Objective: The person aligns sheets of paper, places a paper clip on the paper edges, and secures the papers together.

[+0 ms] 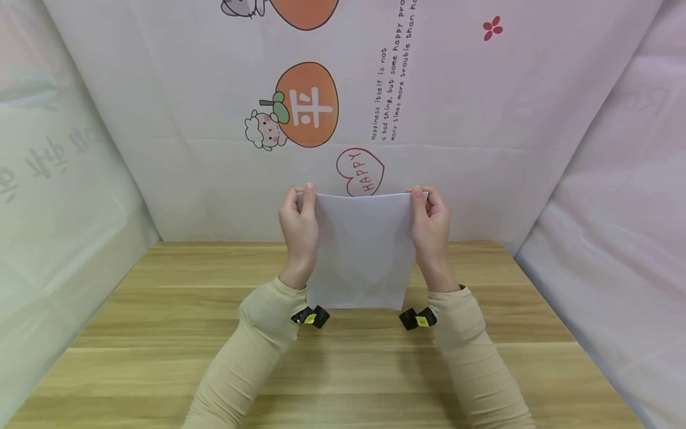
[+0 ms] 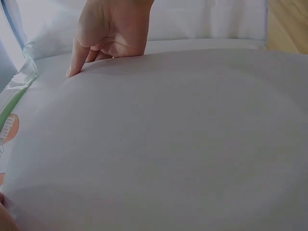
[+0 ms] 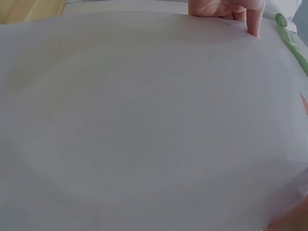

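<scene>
Paper (image 1: 361,253) hangs between the left hand (image 1: 300,229) and right hand (image 1: 432,229), each pinching one upper corner, so neither is nearer. It drops below their grip, crossing the middle of the far edge of the counter (image 1: 359,375) in the head view; its longer side cannot be told.

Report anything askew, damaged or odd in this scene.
The white printed cloth backdrop behind the light wooden table looks odd: its black lettering runs sideways. The blank rectangular white paper sheet shows no visible tear.
</scene>
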A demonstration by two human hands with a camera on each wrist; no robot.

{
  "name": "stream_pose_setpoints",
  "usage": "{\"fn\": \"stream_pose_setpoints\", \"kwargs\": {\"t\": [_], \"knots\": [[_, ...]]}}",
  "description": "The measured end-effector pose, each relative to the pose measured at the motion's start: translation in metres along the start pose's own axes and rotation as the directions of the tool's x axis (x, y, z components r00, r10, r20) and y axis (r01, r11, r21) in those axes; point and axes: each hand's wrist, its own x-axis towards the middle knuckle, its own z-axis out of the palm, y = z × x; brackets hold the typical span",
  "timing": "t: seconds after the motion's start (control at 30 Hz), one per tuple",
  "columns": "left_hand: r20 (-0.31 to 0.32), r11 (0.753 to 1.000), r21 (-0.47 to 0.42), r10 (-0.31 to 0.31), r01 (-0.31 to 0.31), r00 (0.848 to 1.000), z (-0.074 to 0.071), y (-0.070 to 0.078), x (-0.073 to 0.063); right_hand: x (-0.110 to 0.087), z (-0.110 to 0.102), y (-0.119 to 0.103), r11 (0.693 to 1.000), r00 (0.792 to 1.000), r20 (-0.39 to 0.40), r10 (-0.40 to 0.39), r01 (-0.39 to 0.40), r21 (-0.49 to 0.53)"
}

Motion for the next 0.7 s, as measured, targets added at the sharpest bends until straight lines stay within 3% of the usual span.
{"fn": "stream_pose_setpoints", "kwargs": {"t": [0.37, 0.7], "knots": [[-0.021, 1.000, -0.003, 0.016, -0.016, 1.000, -0.0017, 0.0058, 0.0008, 0.0001, 0.0025, -0.0009, 0.999, 1.000, -0.015, -0.025, 0.025, 0.023], [0.009, 0.998, -0.040, -0.047, 0.047, 0.999, -0.0064, 0.0029, 0.0014, 0.0008, -0.0026, 0.0059, 1.000, 1.000, 0.023, -0.017, 0.017, -0.021]]}}
